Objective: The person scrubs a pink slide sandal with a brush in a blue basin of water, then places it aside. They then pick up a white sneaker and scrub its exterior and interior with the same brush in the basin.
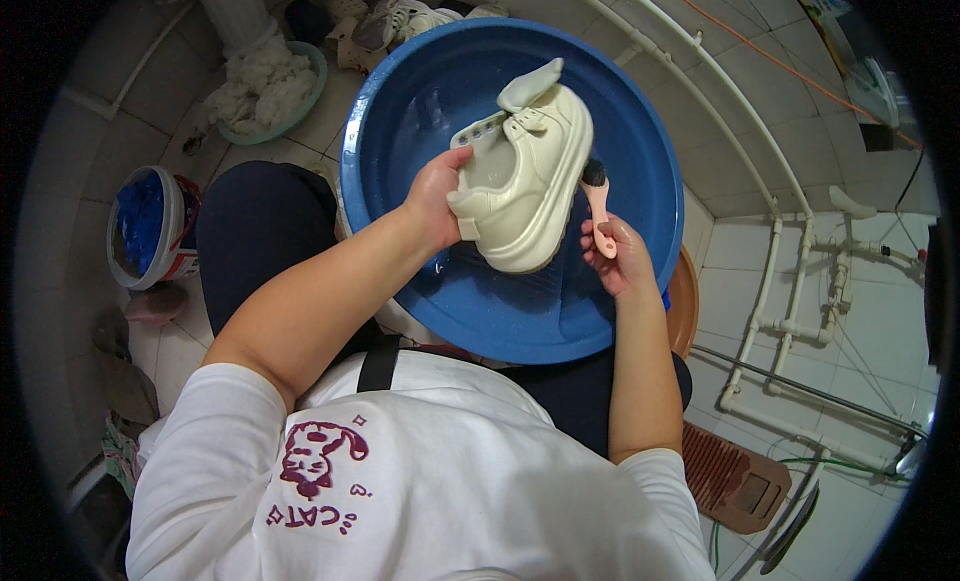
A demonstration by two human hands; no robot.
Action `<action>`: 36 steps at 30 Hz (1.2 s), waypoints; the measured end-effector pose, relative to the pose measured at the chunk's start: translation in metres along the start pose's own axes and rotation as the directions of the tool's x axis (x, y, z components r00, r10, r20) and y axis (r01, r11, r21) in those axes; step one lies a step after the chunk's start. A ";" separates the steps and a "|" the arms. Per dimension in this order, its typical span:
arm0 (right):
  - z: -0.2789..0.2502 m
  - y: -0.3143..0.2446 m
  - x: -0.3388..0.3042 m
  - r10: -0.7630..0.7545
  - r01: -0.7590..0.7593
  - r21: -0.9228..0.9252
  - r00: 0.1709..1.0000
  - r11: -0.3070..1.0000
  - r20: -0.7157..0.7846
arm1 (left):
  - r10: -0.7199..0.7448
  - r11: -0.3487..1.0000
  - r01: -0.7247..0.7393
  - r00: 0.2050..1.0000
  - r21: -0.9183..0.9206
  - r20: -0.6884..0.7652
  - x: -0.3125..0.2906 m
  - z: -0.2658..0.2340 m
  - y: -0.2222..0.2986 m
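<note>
My left hand grips a white shoe by its heel collar, thumb on the rim of the opening. The shoe is tilted over a large blue basin, its tongue flopped up at the far end. In my right hand is a small pink-handled brush with dark bristles. Those bristles point away from me, close beside the shoe's sole on the right; whether they touch it I cannot tell. My fingers wrap round the lower handle. Some water seems to lie in the basin.
Several shoes stand beyond the basin. At the far left sits a pale green bowl of white fluffy material, and nearer a white bucket. A brown washboard leans at the lower right, by white wall pipes.
</note>
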State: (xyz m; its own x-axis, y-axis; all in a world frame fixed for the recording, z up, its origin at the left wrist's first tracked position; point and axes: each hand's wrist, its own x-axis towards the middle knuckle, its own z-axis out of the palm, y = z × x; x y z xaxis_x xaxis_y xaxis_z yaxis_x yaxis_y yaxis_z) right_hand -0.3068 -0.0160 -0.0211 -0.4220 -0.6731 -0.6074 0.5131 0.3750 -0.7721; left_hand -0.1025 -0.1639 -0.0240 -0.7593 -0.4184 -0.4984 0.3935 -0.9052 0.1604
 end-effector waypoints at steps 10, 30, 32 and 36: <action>-0.003 0.007 0.005 -0.012 0.013 -0.017 0.999 1.000 0.052 | 0.130 0.988 -0.136 0.988 -0.066 -0.086 0.030 -0.026 0.019; 0.003 0.004 -0.003 -0.037 0.040 -0.055 0.998 0.998 0.049 | 0.232 0.614 0.109 0.922 0.782 -0.311 0.019 -0.010 0.020; 0.002 0.004 -0.003 -0.036 0.039 -0.064 0.998 0.997 0.048 | 0.151 0.657 0.094 0.956 0.748 -0.253 0.022 -0.016 0.025; 0.006 -0.001 -0.008 -0.024 0.026 -0.086 0.999 0.996 0.029 | 0.334 0.643 -0.139 0.936 0.753 -0.112 0.020 -0.023 0.027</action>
State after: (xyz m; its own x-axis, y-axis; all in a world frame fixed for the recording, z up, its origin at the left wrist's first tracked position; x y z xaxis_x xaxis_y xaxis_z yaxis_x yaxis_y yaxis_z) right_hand -0.2992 -0.0151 -0.0148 -0.4118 -0.7002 -0.5832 0.4354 0.4111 -0.8009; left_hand -0.0945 -0.1953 -0.0493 -0.5212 -0.6852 -0.5087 -0.0321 -0.5799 0.8141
